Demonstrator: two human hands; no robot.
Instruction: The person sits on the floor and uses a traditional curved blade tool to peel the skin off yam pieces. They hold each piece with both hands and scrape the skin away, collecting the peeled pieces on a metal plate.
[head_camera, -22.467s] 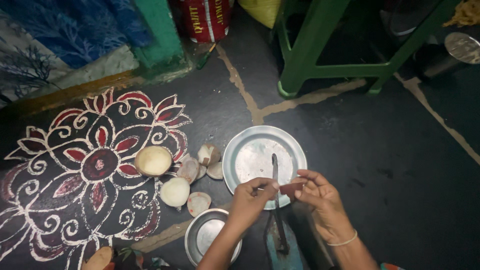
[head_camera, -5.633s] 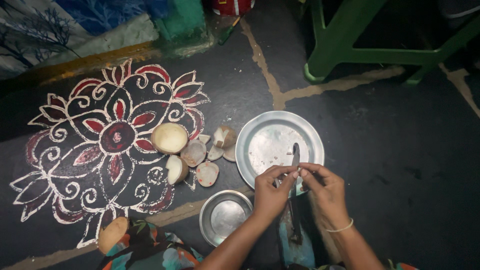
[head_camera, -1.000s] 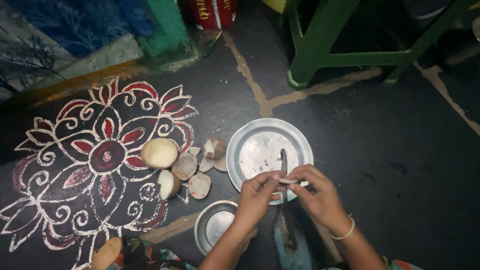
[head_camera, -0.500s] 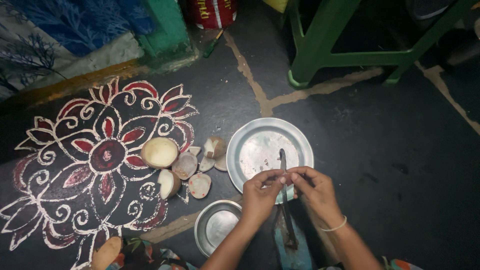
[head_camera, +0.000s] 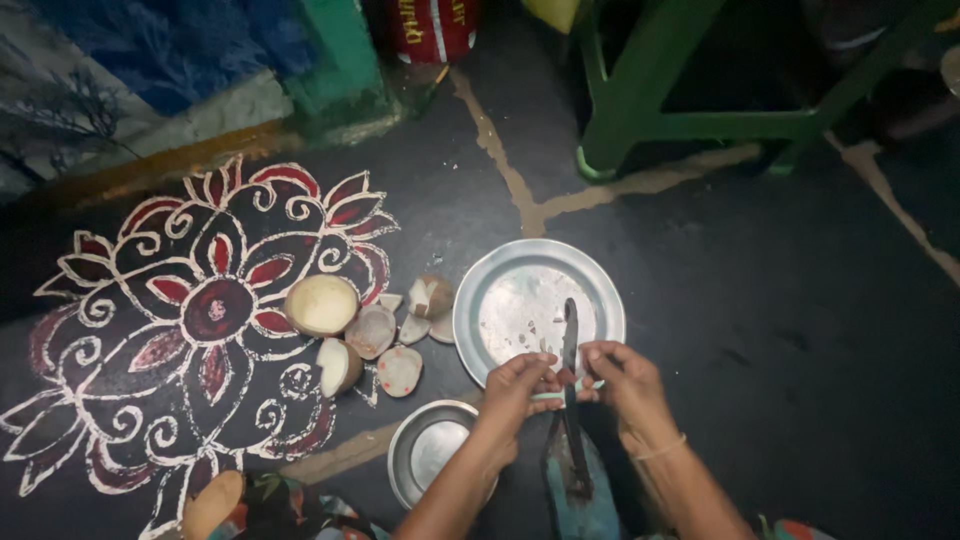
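Note:
My left hand (head_camera: 518, 392) and my right hand (head_camera: 621, 384) meet at an upright dark blade (head_camera: 570, 340) fixed on a blue board (head_camera: 575, 490) on the floor. Together they pinch a small pale strip (head_camera: 562, 392) that lies across the blade. Just beyond the hands lies a round steel plate (head_camera: 520, 300) with a few tiny bits on it. A small steel bowl (head_camera: 425, 460) sits left of my left wrist.
Several cut pale root pieces and peels (head_camera: 365, 335) lie left of the plate, beside a red and white floral floor drawing (head_camera: 200, 310). A green stool's legs (head_camera: 640, 110) and a red canister (head_camera: 430, 25) stand beyond. A brown whole piece (head_camera: 212, 505) lies near patterned cloth.
Over the last second both hands stayed at the blade and slid a little toward me, and the pale strip now shows across the blade between the fingertips.

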